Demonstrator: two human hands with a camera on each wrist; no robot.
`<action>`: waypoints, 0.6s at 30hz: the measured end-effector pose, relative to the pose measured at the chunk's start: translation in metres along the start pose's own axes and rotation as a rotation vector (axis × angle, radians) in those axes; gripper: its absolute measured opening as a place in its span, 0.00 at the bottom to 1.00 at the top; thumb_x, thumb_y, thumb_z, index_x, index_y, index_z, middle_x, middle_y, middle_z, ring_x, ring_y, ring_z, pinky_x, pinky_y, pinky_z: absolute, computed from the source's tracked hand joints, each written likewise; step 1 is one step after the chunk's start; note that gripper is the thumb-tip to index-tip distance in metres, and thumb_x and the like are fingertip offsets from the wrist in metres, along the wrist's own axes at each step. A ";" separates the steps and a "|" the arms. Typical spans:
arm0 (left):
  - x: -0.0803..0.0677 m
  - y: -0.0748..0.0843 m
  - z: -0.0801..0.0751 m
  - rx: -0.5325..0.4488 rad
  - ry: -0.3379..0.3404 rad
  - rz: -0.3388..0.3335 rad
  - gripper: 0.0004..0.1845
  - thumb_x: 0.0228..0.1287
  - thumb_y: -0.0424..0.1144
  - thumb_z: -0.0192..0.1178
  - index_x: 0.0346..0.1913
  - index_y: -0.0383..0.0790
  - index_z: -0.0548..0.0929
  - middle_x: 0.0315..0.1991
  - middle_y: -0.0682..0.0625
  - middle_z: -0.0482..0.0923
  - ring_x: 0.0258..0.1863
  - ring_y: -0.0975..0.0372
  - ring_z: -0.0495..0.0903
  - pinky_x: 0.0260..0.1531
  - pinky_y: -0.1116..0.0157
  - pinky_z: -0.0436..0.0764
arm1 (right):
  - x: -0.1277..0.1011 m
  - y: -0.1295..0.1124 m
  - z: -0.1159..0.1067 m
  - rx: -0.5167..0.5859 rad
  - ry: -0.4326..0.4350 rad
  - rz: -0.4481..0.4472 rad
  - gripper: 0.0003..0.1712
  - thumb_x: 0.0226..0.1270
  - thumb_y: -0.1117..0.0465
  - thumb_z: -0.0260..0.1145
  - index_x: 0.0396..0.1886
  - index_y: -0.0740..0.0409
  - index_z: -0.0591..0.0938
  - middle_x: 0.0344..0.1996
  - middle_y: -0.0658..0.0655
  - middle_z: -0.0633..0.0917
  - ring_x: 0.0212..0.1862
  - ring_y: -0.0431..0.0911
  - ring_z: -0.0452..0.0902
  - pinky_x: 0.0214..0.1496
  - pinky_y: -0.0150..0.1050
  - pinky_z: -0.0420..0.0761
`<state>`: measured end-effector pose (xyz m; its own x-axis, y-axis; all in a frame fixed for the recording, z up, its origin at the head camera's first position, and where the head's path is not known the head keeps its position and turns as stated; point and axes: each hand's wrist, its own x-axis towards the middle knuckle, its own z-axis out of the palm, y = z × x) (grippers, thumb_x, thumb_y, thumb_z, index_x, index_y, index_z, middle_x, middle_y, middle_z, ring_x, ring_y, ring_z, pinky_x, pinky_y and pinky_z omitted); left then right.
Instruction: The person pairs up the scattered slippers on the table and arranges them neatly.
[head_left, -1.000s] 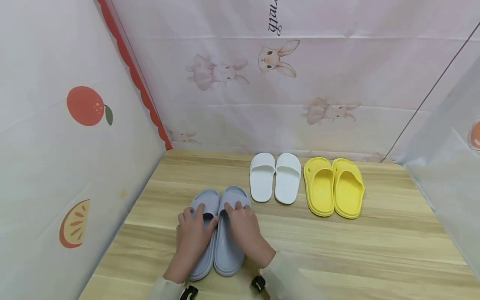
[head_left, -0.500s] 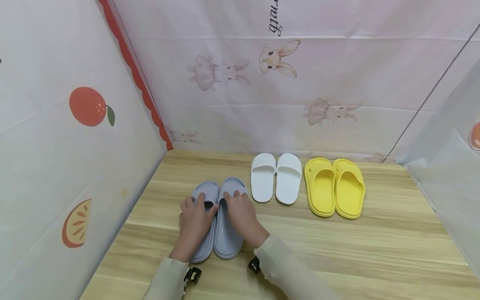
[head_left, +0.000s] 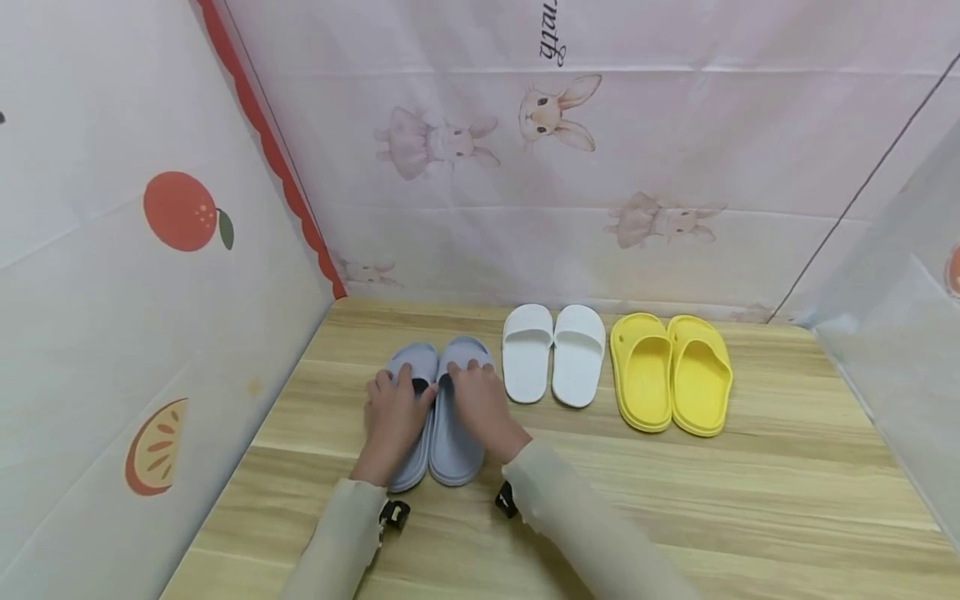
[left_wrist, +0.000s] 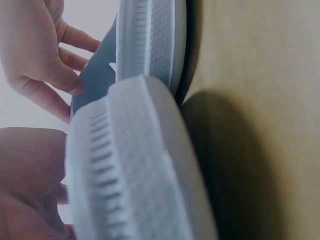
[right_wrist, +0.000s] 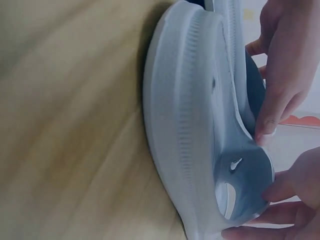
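Note:
In the head view a pair of grey-lavender closed-toe slippers stands side by side at the left of the wooden floor, toes toward the back wall. My left hand [head_left: 397, 412] grips the left slipper [head_left: 411, 468] by its upper, thumb at the inner edge of the foot opening. Over the upper of the right slipper [head_left: 455, 442] my right hand [head_left: 482, 404] has a similar grip, fingertips at the opening's rim. The right wrist view shows the fingers [right_wrist: 280, 212] around that upper. A dark shadow lies beside the left slipper's sole [left_wrist: 135, 165] in the left wrist view.
To the right of the grey pair stand white slides [head_left: 527, 367], then yellow clogs [head_left: 643, 387], all near the back wall [head_left: 480, 250]. A side wall [head_left: 90, 350] with fruit prints bounds the left of the wooden floor [head_left: 675, 508]. Black wrist cameras [head_left: 395, 512] hang at both sleeves.
Both hands have moved the grey pair forward along the floor toward the back wall, keeping their grip. The toes now reach beside the white slides, which have stayed put, as have the yellow clogs.

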<state>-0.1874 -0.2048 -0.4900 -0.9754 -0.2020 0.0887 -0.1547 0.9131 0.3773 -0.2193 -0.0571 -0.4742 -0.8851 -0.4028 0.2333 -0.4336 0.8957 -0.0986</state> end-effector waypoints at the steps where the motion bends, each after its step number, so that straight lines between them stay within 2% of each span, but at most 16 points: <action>1: 0.003 0.001 0.000 0.000 0.000 -0.001 0.39 0.71 0.60 0.56 0.73 0.35 0.65 0.65 0.26 0.61 0.62 0.35 0.63 0.47 0.39 0.75 | 0.002 0.001 0.000 -0.007 0.001 0.002 0.17 0.73 0.61 0.62 0.59 0.48 0.85 0.39 0.59 0.88 0.35 0.52 0.83 0.35 0.43 0.85; 8: 0.021 0.003 0.004 0.009 0.005 -0.025 0.39 0.71 0.61 0.56 0.73 0.37 0.65 0.64 0.27 0.62 0.60 0.37 0.64 0.47 0.40 0.75 | 0.017 0.006 0.002 -0.001 0.010 0.005 0.17 0.74 0.62 0.61 0.58 0.48 0.85 0.39 0.60 0.88 0.34 0.52 0.83 0.34 0.43 0.85; 18: 0.042 0.011 0.006 -0.008 -0.013 -0.032 0.39 0.73 0.60 0.54 0.74 0.36 0.63 0.65 0.27 0.61 0.62 0.37 0.62 0.49 0.38 0.73 | 0.037 0.012 -0.001 0.051 -0.051 0.067 0.18 0.75 0.62 0.59 0.60 0.47 0.84 0.42 0.61 0.88 0.39 0.55 0.84 0.37 0.45 0.86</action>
<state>-0.2305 -0.2013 -0.4874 -0.9720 -0.2261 0.0642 -0.1846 0.9034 0.3870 -0.2576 -0.0609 -0.4660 -0.9193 -0.3525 0.1748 -0.3800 0.9108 -0.1616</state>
